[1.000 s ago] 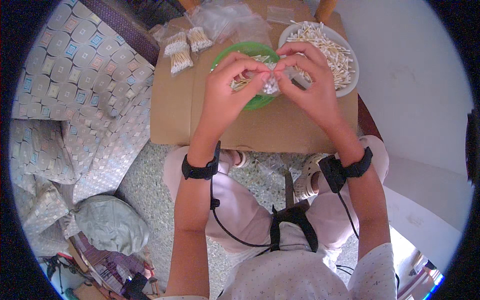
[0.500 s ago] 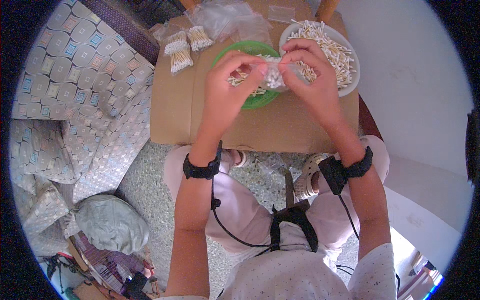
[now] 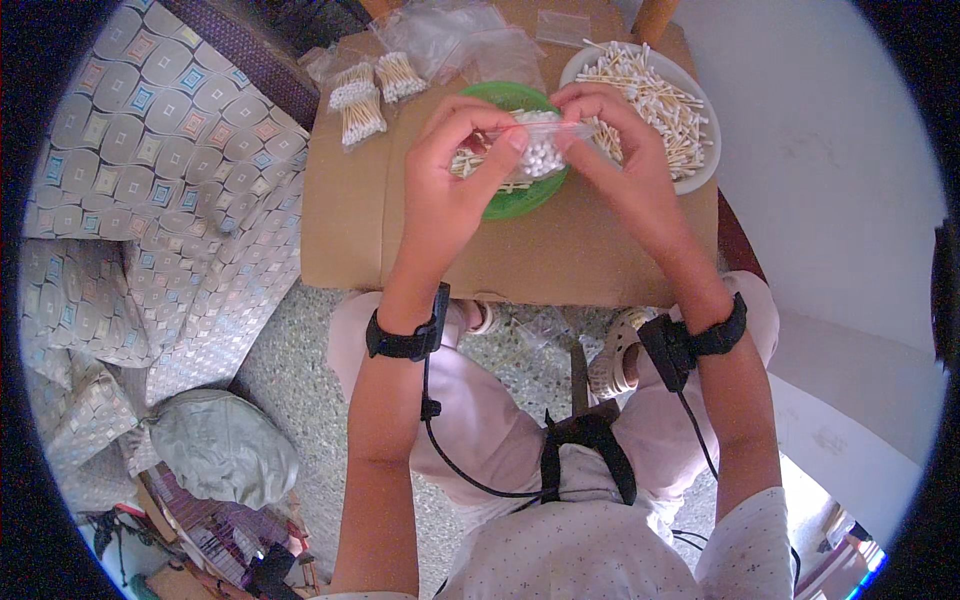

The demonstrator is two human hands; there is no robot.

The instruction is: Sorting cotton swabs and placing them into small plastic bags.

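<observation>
Between my two hands is a small clear plastic bag with a bundle of cotton swabs in it, their white tips facing me. My left hand pinches the bag's upper left edge with thumb and fingers. At the upper right edge, my right hand pinches it too. Directly beneath the bag stands a green bowl with loose cotton swabs, partly hidden by my left hand. Right of it, a white bowl is heaped with cotton swabs, partly covered by my right hand.
Filled swab bags lie at the back left of the cardboard-topped table. Empty clear bags are spread at the back. A white wall rises on the right, and a patterned cloth-covered seat stands on the left.
The bag of swabs has shifted slightly and tilted, so more white tips show. My right hand has moved a little left along the bag's top edge.
</observation>
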